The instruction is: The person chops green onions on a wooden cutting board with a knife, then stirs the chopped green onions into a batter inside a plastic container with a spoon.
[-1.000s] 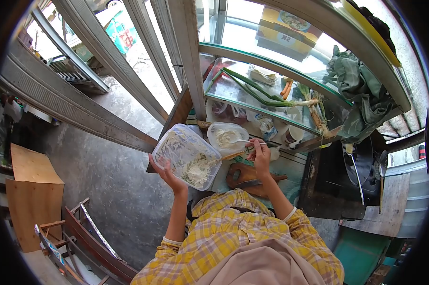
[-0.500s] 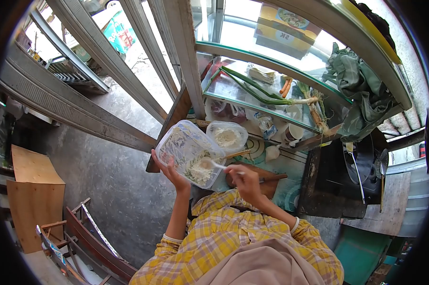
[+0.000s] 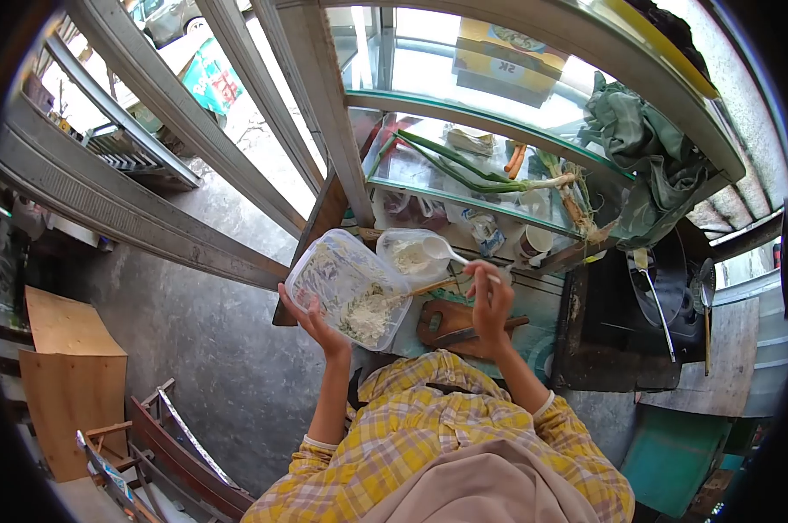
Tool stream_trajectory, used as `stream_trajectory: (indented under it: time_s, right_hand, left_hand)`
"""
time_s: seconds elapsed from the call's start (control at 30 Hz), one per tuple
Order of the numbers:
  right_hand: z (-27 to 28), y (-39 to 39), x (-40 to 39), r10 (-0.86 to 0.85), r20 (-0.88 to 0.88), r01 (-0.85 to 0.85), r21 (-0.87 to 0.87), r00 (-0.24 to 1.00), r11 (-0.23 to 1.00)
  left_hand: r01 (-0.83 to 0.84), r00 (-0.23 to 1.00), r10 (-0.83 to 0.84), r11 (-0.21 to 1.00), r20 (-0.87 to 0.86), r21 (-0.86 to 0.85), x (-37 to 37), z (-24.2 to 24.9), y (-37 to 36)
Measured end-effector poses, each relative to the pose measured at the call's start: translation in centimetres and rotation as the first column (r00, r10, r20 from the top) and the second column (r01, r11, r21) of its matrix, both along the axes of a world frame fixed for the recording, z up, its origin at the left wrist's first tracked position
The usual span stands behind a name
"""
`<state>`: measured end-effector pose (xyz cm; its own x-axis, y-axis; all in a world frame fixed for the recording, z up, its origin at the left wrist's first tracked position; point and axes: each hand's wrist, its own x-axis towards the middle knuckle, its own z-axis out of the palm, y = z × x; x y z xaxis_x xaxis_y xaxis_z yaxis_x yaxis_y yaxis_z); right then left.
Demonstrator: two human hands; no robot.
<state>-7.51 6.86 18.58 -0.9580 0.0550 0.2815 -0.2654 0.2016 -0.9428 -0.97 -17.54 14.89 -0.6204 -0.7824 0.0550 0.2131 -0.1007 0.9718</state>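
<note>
My left hand grips the left side of a clear plastic container, which is tilted toward me. White flour mixed with green bits lies at its lower end. In my right hand is a white plastic spoon, its bowl over a smaller clear tub that holds more white flour. Whether the spoon carries anything cannot be made out. Below my right hand rest a wooden cutting board and a knife.
Spring onions and carrots lie on the glass shelf ahead. To the right stands a black wok with a ladle and a skimmer. A green cloth hangs above it. Wooden slats cross at left.
My right hand has lifted the spoon out of the larger container and moved it up and right, over the smaller tub. My left hand still holds the container.
</note>
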Motion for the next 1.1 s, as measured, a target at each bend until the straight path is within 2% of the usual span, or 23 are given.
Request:
stream_trajectory:
  time_s: [0.07, 0.17, 0.3, 0.37, 0.47, 0.57, 0.6, 0.63, 0.67, 0.77, 0.83, 0.9, 1.0, 1.1]
  right_hand:
    - [-1.9, 0.2, -2.0, -0.044, 0.101, 0.035, 0.091, 0.994, 0.995]
    - [-4.9, -1.2, -3.6, 0.03, 0.083, -0.038, 0.098, 0.996, 0.995]
    - [-6.9, -1.4, -4.2, 0.172, 0.195, -0.199, 0.128, 0.966, 0.972]
    - [-7.3, -0.6, -4.0, 0.205, 0.219, -0.248, 0.189, 0.954, 0.95]
    - [-7.4, 1.0, -2.5, 0.131, 0.178, -0.174, 0.25, 0.975, 0.952]
    - [-8.5, 4.2, -0.8, 0.067, 0.218, -0.102, 0.155, 0.974, 0.983]
    - [-8.2, 5.7, 0.2, 0.246, 0.353, -0.192, -0.183, 0.903, 0.964]
    - [-7.2, 7.4, 1.5, 0.448, 0.411, -0.209, -0.508, 0.794, 0.835]
    - [-6.2, 8.5, 2.8, 0.642, 0.382, -0.148, -0.775, 0.665, 0.615]
    - [-4.2, 10.1, 6.9, 0.684, 0.316, -0.397, -0.626, 0.657, 0.671]
    - [-2.8, 10.5, 8.3, 0.549, 0.333, -0.483, -0.265, 0.766, 0.835]
    - [-2.7, 10.7, 9.5, 0.409, 0.238, -0.443, 0.112, 0.881, 0.89]
    - [0.6, 11.4, 10.7, 0.208, 0.402, -0.381, 0.42, 0.892, 0.823]
    - [-1.3, 13.5, 11.3, 0.214, 0.428, -0.414, 0.454, 0.878, 0.789]
  left_hand:
    - [-0.002, 1.0, 0.002, 1.0, 0.002, -0.016, 0.2, 0.1, -0.2]
    - [-0.003, 1.0, 0.003, 1.0, 0.004, -0.011, 0.7, 0.4, -0.3]
    - [-0.02, 0.999, 0.021, 0.999, 0.03, -0.029, 1.9, 0.5, 0.1]
    - [-0.015, 1.0, 0.014, 0.999, 0.022, 0.046, 2.4, 1.0, 0.8]
    - [-0.001, 1.0, -0.002, 0.992, 0.023, 0.128, 3.8, 0.5, 2.0]
    - [0.007, 0.998, -0.015, 0.99, 0.056, 0.142, 4.6, -0.7, 3.4]
    - [0.005, 0.997, -0.015, 0.991, 0.076, 0.136, 4.9, -1.2, 4.0]
    - [0.024, 0.997, -0.034, 0.991, 0.066, 0.134, 5.1, -2.2, 4.5]
    - [0.045, 0.997, -0.053, 0.99, 0.056, 0.132, 5.3, -3.3, 5.1]
    - [0.106, 0.992, -0.115, 0.981, 0.044, 0.164, 5.0, -2.7, 8.3]
    - [0.174, 0.982, -0.185, 0.967, 0.042, 0.188, 4.9, -3.3, 9.7]
    - [0.219, 0.975, -0.221, 0.97, 0.001, 0.107, 4.6, -4.3, 11.6]
    - [0.293, 0.956, -0.293, 0.956, -0.032, 0.004, 4.0, -5.1, 13.8]
    - [0.37, 0.928, -0.37, 0.929, -0.046, -0.004, 3.4, -5.7, 16.0]
